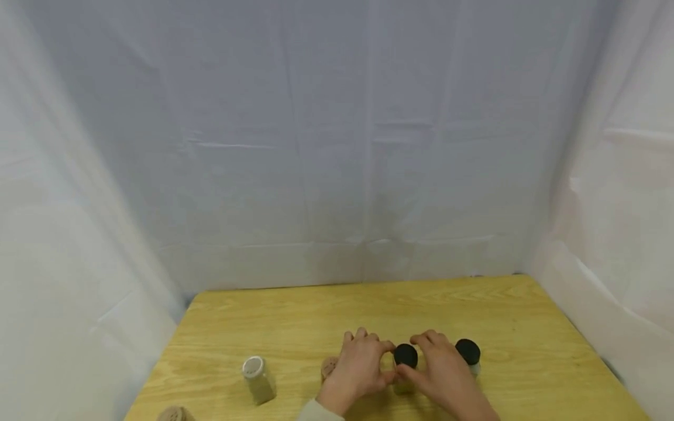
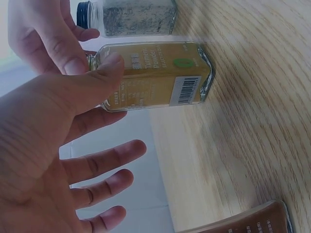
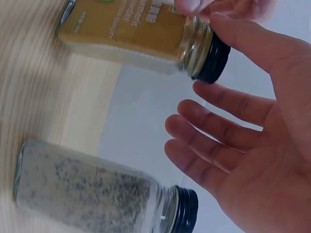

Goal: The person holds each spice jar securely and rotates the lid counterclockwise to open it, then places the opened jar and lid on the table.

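A glass jar of yellow-brown turmeric powder (image 2: 160,73) stands upright on the wooden table, its label and barcode facing the left wrist camera. My left hand (image 1: 363,362) holds its upper part between thumb and index finger; the other fingers are spread away from the glass. On top is a black cap (image 1: 405,355), which the thumb and index finger of my right hand (image 1: 444,374) pinch from two sides. The right hand's remaining fingers stay off the jar. In the right wrist view the cap (image 3: 214,60) sits over the glass threads, part of which show below it.
Right of my hands stands a black-capped jar (image 1: 468,354) with speckled grey-white contents (image 3: 97,189). A jar with a brown perforated top (image 1: 329,366) is partly behind my left hand. Further left are a white-topped shaker (image 1: 258,380) and another brown top (image 1: 172,414). White sheets (image 1: 337,175) surround the table.
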`<state>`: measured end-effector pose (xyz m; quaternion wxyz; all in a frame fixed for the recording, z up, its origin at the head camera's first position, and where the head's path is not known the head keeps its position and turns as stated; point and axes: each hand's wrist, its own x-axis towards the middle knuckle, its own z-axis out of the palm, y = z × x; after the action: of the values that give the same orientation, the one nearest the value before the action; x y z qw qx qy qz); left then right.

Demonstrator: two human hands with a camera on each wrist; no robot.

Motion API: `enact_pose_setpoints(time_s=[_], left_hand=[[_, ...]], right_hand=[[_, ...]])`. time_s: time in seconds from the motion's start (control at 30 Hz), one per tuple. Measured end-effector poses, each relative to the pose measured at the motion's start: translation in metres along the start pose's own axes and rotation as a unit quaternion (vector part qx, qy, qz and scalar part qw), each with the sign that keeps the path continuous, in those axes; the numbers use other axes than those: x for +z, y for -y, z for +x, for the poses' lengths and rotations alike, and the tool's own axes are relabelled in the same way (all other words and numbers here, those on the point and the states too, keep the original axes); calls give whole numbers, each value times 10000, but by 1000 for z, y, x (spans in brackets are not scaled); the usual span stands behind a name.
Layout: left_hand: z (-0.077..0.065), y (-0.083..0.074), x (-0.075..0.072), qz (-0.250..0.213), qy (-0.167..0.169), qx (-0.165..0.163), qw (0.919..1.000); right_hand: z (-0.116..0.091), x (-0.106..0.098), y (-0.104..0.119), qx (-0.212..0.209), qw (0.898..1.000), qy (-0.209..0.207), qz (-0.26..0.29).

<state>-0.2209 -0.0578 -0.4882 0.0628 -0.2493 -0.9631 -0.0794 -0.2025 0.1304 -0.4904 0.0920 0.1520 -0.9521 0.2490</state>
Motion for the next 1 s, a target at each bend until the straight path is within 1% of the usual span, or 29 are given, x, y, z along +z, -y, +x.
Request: enact_pose_setpoints(time_s=[0.17, 0.3, 0.4, 0.47, 0.77, 0.9, 1.0], left_hand=[[0, 1, -1, -44, 27, -14, 10000], [-1, 1, -1, -55, 6, -7, 10000], [-1, 0, -1, -46, -8, 9, 10000], [-1, 0, -1, -4, -6, 22, 10000], [0, -1, 0, -30, 30, 35, 10000], [0, -1, 0, -30, 36, 34, 10000], [0, 0, 0, -13, 41, 24, 10000]], right_hand=[[-2, -7, -3, 228, 9990, 273, 272], [-2, -9, -4, 154, 9969, 512, 583], [0, -8, -3, 55, 9962, 609, 626], [2, -7, -3, 27, 9965, 616, 559], [5, 2, 3, -151, 9991, 353, 181], [5, 3, 3, -69, 9993, 323, 157], [3, 0, 2, 51, 9991, 338, 261]])
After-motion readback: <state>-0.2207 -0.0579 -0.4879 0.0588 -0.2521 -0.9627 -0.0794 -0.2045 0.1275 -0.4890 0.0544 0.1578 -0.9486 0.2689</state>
